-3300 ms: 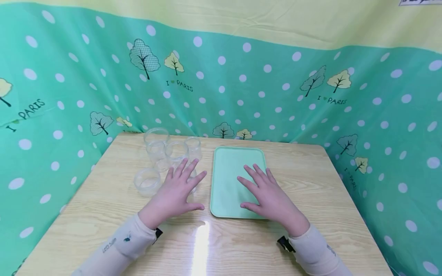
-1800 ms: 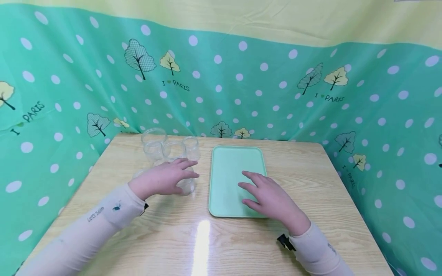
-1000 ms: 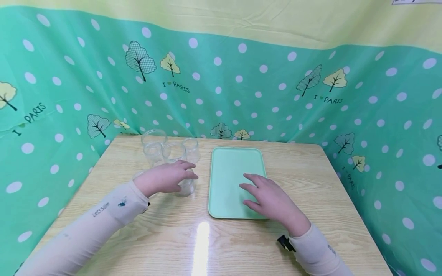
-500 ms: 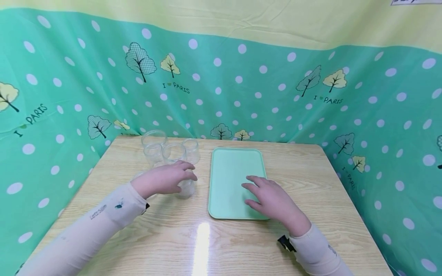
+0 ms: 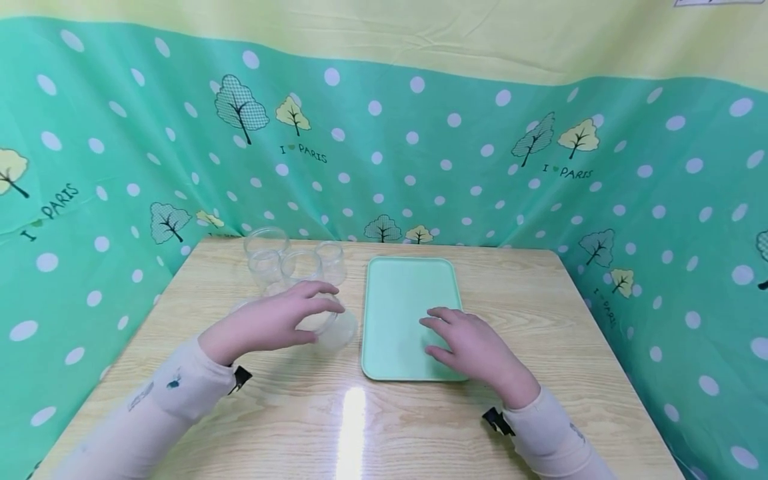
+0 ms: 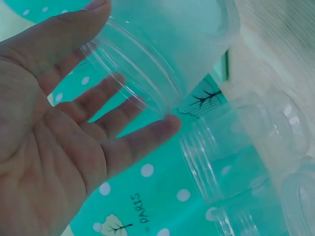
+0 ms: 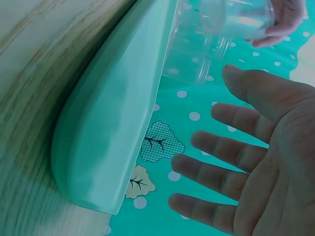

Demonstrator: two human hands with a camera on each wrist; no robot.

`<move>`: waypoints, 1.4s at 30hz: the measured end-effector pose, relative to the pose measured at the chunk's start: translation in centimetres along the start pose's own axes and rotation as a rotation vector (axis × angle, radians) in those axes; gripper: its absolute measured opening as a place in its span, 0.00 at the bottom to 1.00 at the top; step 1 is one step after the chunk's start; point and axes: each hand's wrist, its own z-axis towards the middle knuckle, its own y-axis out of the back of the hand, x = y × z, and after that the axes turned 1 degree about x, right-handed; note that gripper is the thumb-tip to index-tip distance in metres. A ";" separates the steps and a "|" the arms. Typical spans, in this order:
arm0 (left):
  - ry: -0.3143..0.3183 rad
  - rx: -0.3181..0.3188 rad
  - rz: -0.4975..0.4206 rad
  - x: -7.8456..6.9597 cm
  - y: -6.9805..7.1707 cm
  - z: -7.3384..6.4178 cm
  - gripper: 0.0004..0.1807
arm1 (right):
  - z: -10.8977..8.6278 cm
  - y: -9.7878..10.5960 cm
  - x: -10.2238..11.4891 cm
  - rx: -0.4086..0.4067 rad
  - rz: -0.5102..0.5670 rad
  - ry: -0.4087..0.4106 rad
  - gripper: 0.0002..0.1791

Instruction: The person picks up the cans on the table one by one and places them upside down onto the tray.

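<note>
My left hand (image 5: 276, 317) grips a clear plastic jar (image 5: 340, 331) with a threaded neck, thumb on one side of the rim and fingers on the other. The left wrist view shows the jar's frosted-looking wall (image 6: 197, 29) tipped beyond the fingertips. In the head view its base points toward the light green tray (image 5: 411, 287), just left of the tray's edge. My right hand (image 5: 477, 350) hovers over the tray's right side, fingers spread and holding nothing; its palm (image 7: 290, 162) faces the tray in the right wrist view.
Behind the left hand several clear jars, among them a wide jar (image 5: 267, 241) and a smaller jar (image 5: 302, 267), stand close together at the table's back left. Another jar is mostly hidden under the left forearm. A green dotted curtain (image 5: 384, 180) borders the wooden table (image 5: 510, 293).
The left hand came down from an open spread onto the jar and held its rim. In the last half second the jar has tilted and shifted right toward the tray. The right hand barely moved.
</note>
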 end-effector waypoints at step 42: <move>0.121 -0.327 -0.473 -2.7 -1.9 0.5 0.35 | 0.1 0.8 -0.5 -0.088 0.155 -0.067 0.28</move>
